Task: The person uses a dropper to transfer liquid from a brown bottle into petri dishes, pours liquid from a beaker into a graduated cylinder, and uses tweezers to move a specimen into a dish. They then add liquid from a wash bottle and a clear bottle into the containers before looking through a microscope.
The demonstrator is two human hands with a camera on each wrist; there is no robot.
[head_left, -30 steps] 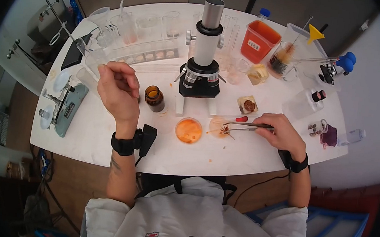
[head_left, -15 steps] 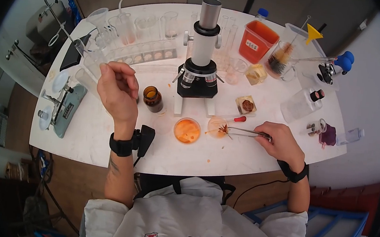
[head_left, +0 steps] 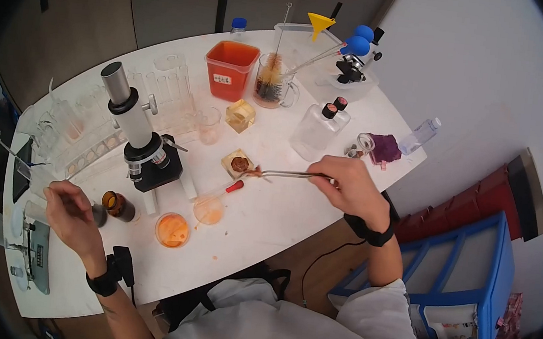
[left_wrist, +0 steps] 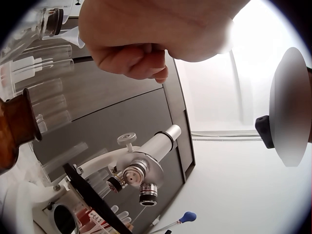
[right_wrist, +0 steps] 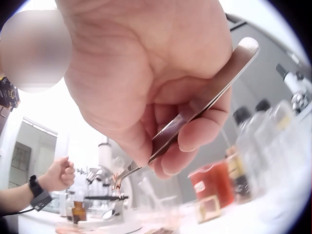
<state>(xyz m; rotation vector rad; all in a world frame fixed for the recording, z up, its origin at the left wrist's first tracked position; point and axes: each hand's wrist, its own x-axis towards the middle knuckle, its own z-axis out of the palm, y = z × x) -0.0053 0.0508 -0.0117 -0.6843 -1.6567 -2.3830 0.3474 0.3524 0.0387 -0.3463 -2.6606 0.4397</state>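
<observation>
My right hand (head_left: 352,190) pinches metal tweezers (head_left: 291,173) between thumb and fingers. At their tips is a small reddish-brown piece with thin strands (right_wrist: 117,180), its kind unclear. In the head view the tips overlap the right edge of a clear yellowish block (head_left: 233,155) with a round brown thing in it. Nearer the body are a petri dish of orange material (head_left: 173,232) and a shallow dish with a paler orange patch (head_left: 208,211). My left hand (head_left: 72,218), raised and idle with loosely curled fingers, holds nothing visible beside a brown glass bottle (head_left: 123,208).
A microscope (head_left: 137,125) stands between the hands, with a rack (head_left: 91,154) and glassware behind. A red-bulbed dropper (head_left: 234,186) lies by the shallow dish. Farther back are an orange-red container (head_left: 230,72), a mug with brushes (head_left: 272,83) and clear bottles (head_left: 318,131).
The head view has swung to the right. The tweezers have carried the reddish-brown piece from over the shallow dish to beside the yellowish block. My left hand keeps its raised, curled pose.
</observation>
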